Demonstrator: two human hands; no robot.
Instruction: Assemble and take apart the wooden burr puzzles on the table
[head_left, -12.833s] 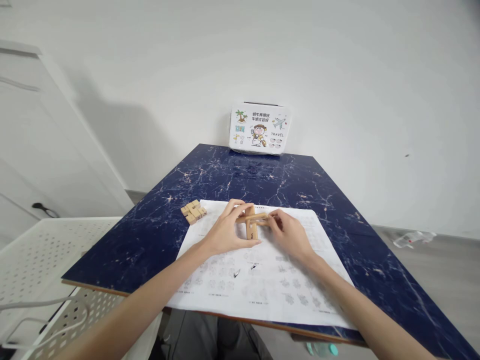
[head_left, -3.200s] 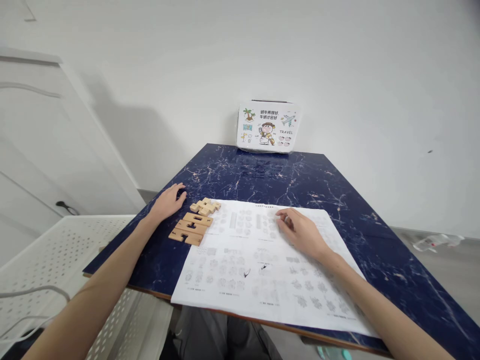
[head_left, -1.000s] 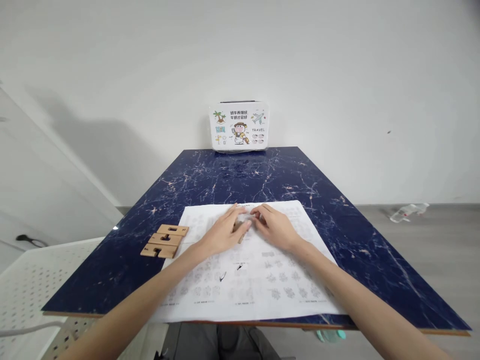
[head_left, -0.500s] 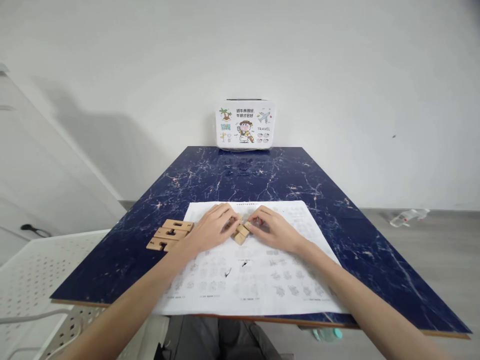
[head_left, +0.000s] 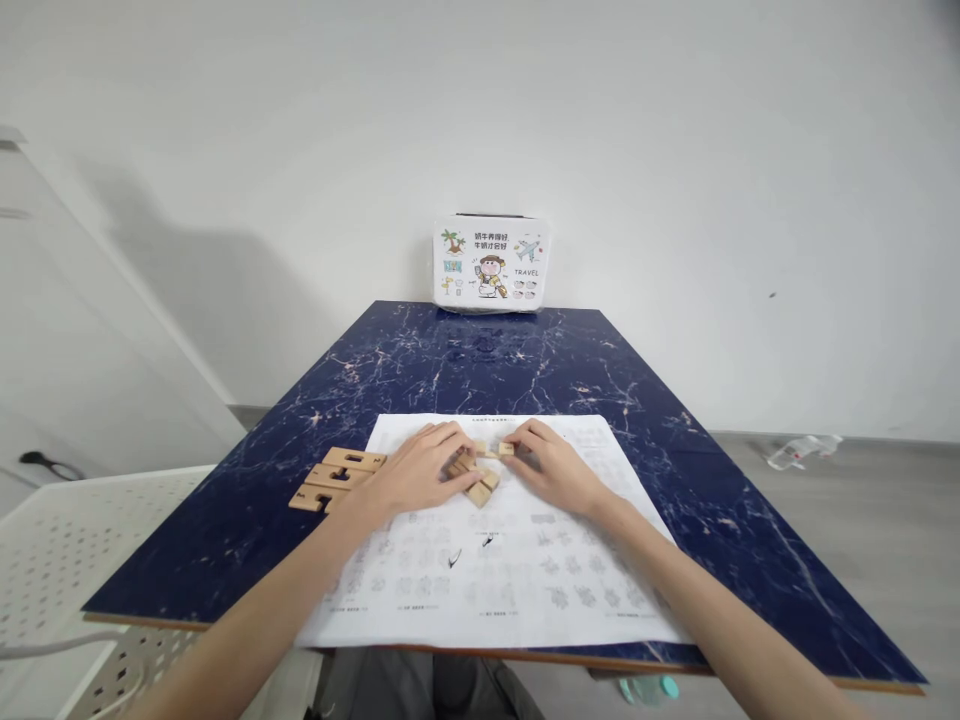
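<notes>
Over the printed paper sheet (head_left: 510, 570), my left hand (head_left: 424, 465) is closed around the left side of a cluster of small wooden blocks (head_left: 480, 488). Its fingers hide part of them. My right hand (head_left: 551, 465) pinches the right end of a light wooden piece (head_left: 507, 449) just beyond the cluster. Whether that piece touches the cluster I cannot tell. Left of my left hand, several notched wooden puzzle pieces (head_left: 322, 480) lie side by side on the blue marbled table (head_left: 480, 375), partly covered by my forearm.
A white case with cartoon prints (head_left: 491, 265) stands at the table's far edge against the wall. Two small dark marks or bits show on the sheet. A white perforated surface (head_left: 52, 530) is at the left. Clear bottles lie on the floor at the right and below the table.
My right hand has drawn slightly right and now shows a light wooden piece at its fingertips. My left hand stays at the cluster. The view has tilted up a little.
</notes>
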